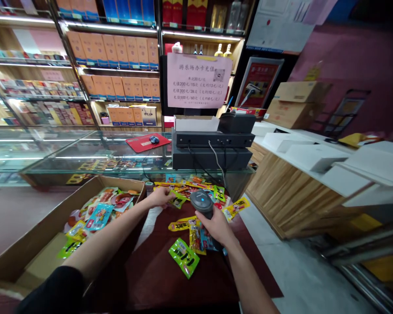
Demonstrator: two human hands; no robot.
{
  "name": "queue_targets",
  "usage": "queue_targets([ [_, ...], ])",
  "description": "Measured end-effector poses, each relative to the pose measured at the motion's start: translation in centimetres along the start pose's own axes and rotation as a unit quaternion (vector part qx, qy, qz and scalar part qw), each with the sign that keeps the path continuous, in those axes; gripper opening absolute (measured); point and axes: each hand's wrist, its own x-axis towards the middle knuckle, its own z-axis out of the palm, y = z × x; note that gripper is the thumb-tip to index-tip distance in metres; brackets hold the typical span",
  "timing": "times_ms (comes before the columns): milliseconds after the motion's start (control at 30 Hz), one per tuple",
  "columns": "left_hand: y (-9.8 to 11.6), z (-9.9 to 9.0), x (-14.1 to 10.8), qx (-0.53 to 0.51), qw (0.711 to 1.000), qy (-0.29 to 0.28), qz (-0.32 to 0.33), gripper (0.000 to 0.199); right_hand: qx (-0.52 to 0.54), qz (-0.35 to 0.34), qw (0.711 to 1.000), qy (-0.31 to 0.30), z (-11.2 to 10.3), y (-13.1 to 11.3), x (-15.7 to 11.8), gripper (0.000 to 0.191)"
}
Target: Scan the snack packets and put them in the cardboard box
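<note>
My right hand grips a dark handheld barcode scanner over the dark red tabletop. Between the fingers of my left hand is a green snack packet, held near the back of the table. Under and around the scanner lie yellow snack packets and blue ones, partly covered by my right hand. Closer to me, a bright green snack packet lies flat by itself. To the left, a cardboard box holds several mixed packets, among them a blue packet; my left forearm crosses over its side.
Behind the table stands a glass counter with a mouse on a red mat. A black register unit with hanging cables carries a pink sign. White trays top a wooden cabinet at the right.
</note>
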Motion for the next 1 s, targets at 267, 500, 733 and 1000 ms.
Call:
queue_targets([
  [267,-0.8,-1.3,-0.2,-0.422,0.906,0.002,-0.019,0.032,0.019,-0.02,0.998,-0.054,2.5,-2.5,-0.5,0.039],
  [500,-0.9,-1.9,0.1,-0.484,0.872,0.012,-0.064,0.021,0.041,-0.007,0.997,-0.069,3.1,-3.1,-0.9,0.036],
  [733,-0.6,-1.7,-0.1,-0.48,0.875,-0.006,-0.062,0.017,0.037,-0.001,0.997,-0.069,3.1,-3.3,-0.9,0.035],
  [1000,-0.4,-1.8,-0.5,-0.471,0.88,-0.004,-0.062,0.025,0.027,-0.009,0.997,-0.071,3.2,-3.2,-0.9,0.032],
])
